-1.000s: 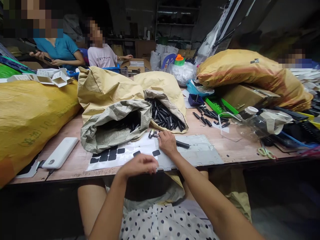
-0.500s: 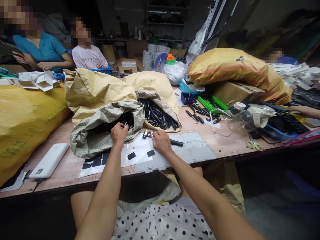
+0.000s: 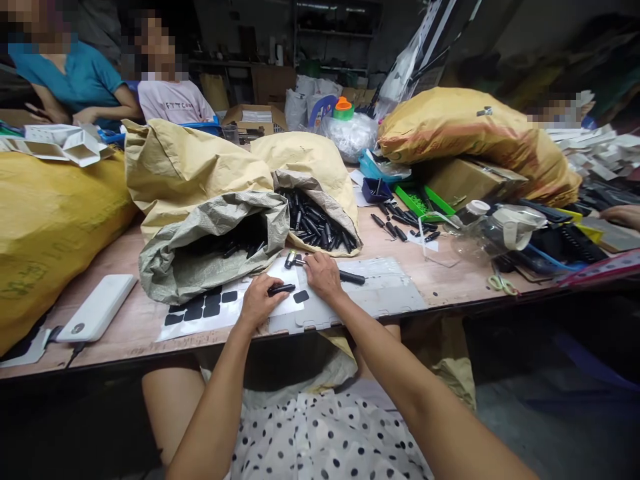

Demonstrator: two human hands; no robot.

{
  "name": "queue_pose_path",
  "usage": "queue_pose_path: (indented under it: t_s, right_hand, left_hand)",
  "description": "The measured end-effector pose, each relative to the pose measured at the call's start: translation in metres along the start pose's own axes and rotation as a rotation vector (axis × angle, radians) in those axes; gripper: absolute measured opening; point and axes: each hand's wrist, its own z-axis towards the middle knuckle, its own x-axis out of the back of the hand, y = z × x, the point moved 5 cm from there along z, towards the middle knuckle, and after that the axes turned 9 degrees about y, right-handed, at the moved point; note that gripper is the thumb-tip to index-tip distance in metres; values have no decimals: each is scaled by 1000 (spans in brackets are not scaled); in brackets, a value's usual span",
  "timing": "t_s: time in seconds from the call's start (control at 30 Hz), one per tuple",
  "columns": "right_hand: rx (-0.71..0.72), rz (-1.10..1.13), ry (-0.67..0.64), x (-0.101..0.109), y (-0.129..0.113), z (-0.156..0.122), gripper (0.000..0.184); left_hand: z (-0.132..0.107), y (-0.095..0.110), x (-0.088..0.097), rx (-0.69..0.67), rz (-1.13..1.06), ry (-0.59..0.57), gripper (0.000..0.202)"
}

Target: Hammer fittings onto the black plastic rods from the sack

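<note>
My left hand (image 3: 261, 301) is closed on a short black pen-like tube (image 3: 283, 289), held low over a white sheet (image 3: 280, 307) with black rounded stickers or pads (image 3: 213, 305). Just to its right, my right hand (image 3: 325, 275) wraps round a small hammer (image 3: 353, 277); the metal head points left and the black handle sticks out on the right. Beneath that hand lies a grey plastic board (image 3: 385, 290). Behind my left hand gapes an open sack (image 3: 210, 212) with black pieces inside. Beside it, a second sack (image 3: 305, 152) spills similar black tubes (image 3: 317, 225).
A white power bank (image 3: 100, 308) with a cable lies left, beside a full yellow sack (image 3: 55, 240). Rightward are loose black tubes, a green tray (image 3: 423, 200), a clear jug (image 3: 515, 230) and scissors (image 3: 501, 283). People sit across the table and at the right.
My left hand has come out of the left sack's mouth toward me with a black tube, now near the hammer head. My right hand keeps its hold on the hammer.
</note>
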Motion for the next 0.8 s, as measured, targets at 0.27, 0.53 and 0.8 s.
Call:
queue_pose_path:
  t_s: [0.27,0.53,0.8]
  right_hand:
    - [3,238,173,31,8,-10,35]
    - [-1,416,157,47,-3,-54,35]
    - [42,330,114,43,-12,-63,35]
  left_hand:
    - [3,-4,-2,21,-1,-24,9]
    - [4,-6,-3,37,-14,-13,9]
    - [4,-5,-4,52,-33,-2,8]
